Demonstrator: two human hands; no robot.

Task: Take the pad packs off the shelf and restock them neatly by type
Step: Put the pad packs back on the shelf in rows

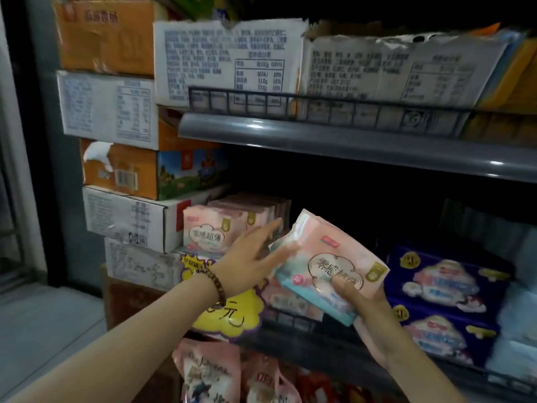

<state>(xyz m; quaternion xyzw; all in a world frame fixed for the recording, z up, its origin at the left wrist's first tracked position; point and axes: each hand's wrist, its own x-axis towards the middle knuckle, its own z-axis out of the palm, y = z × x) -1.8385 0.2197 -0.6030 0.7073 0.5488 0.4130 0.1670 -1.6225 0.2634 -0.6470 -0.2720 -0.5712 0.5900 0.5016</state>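
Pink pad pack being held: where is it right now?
Head view, centre-right: the pink pad pack is tilted in the right hand, between the row of matching pink packs on its left and the purple packs on its right.

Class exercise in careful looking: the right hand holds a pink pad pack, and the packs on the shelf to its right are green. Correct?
No. In the head view the right hand holds a pink pad pack, but the shelf packs to its right are dark blue.

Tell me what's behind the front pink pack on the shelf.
Matching pink packs stand in a row behind it; the far end is lost in shadow, and the left hand covers some.
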